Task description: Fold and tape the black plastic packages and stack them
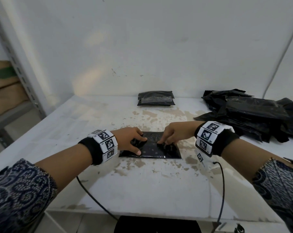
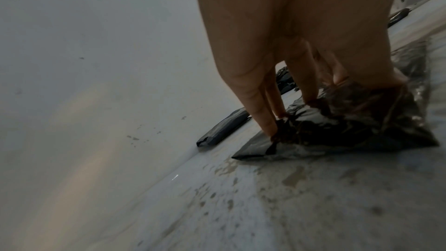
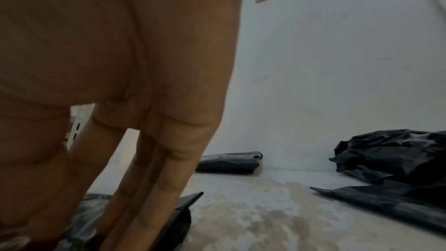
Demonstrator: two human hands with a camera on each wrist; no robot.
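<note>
A black plastic package lies flat in the middle of the worn white table. My left hand pinches the package's left side flap, which is folded inward, fingertips on top and thumb flat near the front edge. In the left wrist view the plastic tents up under the fingers. My right hand holds the right side flap folded inward, index finger stretched toward the middle. The right wrist view shows the flap's edge lifted beside the fingers. No tape is in sight.
A small stack of folded, taped black packages sits at the back against the wall. A loose pile of unfolded black packages fills the right side. A metal shelf upright stands left. Cables hang over the front edge.
</note>
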